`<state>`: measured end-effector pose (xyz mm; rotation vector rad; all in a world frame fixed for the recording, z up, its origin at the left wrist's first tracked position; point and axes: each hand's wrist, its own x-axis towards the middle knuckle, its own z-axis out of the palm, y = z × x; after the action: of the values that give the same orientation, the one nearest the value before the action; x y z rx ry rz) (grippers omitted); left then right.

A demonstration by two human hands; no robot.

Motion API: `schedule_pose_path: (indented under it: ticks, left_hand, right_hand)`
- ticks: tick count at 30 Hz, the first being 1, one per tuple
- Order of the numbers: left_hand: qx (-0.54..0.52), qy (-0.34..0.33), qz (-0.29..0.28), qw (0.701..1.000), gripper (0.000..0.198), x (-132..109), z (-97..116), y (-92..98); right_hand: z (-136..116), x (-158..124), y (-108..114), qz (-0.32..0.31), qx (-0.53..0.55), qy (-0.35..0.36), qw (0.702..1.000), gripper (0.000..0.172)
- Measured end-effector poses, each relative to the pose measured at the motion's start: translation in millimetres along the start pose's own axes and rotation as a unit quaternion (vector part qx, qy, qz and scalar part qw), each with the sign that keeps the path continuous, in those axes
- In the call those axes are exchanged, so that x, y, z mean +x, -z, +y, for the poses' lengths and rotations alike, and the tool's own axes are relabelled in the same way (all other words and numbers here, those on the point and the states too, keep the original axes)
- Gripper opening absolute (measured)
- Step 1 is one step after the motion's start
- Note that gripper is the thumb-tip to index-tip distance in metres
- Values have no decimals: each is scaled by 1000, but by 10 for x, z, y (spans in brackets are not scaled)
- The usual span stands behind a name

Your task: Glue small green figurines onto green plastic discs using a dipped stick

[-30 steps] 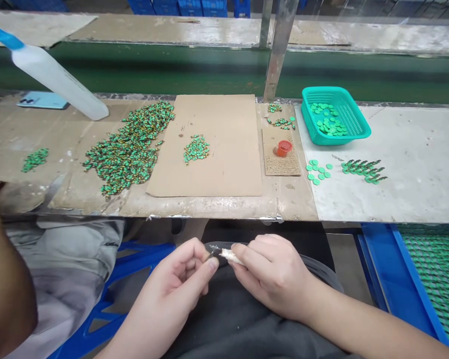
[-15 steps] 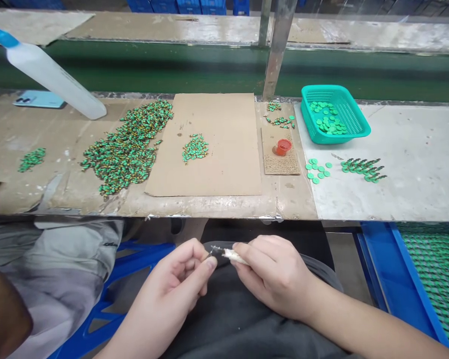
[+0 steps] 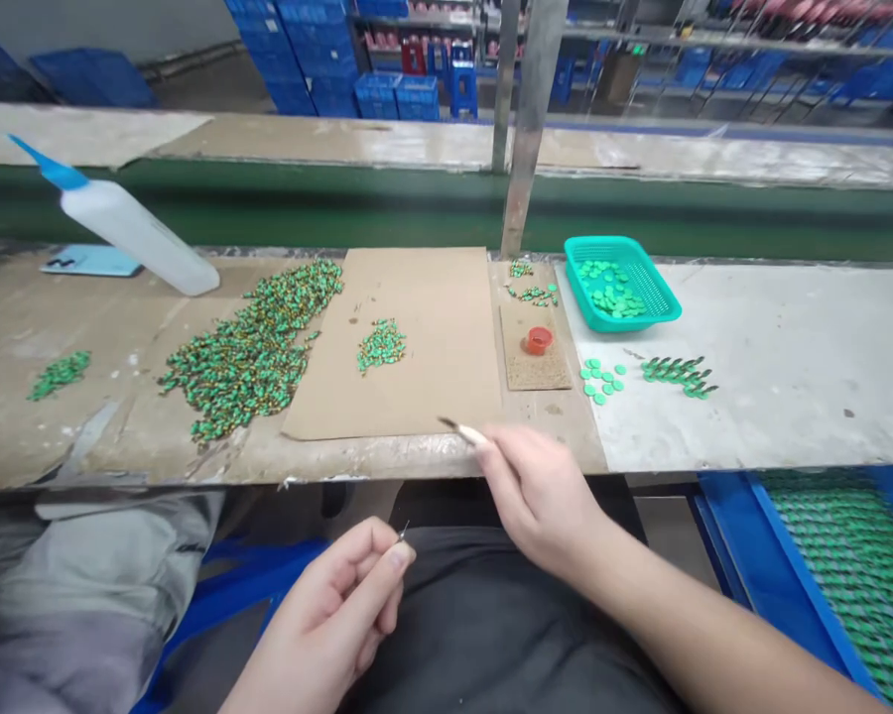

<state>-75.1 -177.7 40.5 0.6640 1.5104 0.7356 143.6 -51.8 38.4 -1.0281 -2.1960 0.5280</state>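
Brush (image 3: 470, 433): gripped in the right hand (image 3: 540, 486) at the near edge of the worktop (image 3: 789, 397), dark tip toward ten o'clock. Left hand (image 3: 357, 585), above the lap (image 3: 446, 645), pinches a thin piece (image 3: 405, 531), too small to identify. From the right hand I note the red cup (image 3: 540, 348) at twelve o'clock, basket (image 3: 611, 324) at one; from the left, the green heap (image 3: 245, 352) at eleven.

Bottle (image 3: 140, 236), near the worktop's (image 3: 789, 367) far edge: any print too faint to read.
Phone (image 3: 93, 261), along that edge, beside the bottle: no lettering legible.
Crates (image 3: 319, 59), beyond the worktop: too small and blurred to read.
Brands, numbers, signs: none readable.
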Motion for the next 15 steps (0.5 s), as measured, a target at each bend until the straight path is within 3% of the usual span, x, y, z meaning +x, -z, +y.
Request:
schedule_pose_path:
  ticks: [1, 6, 8, 9, 10, 13, 14, 15]
  left_hand:
    - [-6, -3, 0, 1000, 83, 28, 13, 2]
    - [6, -77, 17, 997, 83, 150, 137, 46]
    - [11, -118, 31, 993, 80, 181, 180, 92]
    - [14, -136, 41, 990, 78, 192, 193, 121]
    - [17, -151, 52, 987, 75, 199, 204, 153]
    - [-6, -170, 79, 982, 69, 201, 265, 223]
    - [-31, -165, 78, 983, 68, 199, 313, 225]
    - [-65, -159, 73, 982, 68, 200, 378, 211]
  right_hand:
    - [40, 259, 0, -34, -54, -22, 998, 36]
    - [217, 1723, -119, -40, -109, -48, 992, 20]
    - [252, 2149, -146, -45, -110, -49, 992, 50]
    - [263, 2293, -138, -45, -109, -51, 992, 45]
    - [272, 2388, -116, -43, -105, -51, 992, 33]
    - [298, 2337, 5, -34, -94, -45, 994, 36]
    - [304, 2203, 47, -34, -90, -38, 995, 58]
    - [307, 2014, 81, -39, -80, -28, 996, 68]
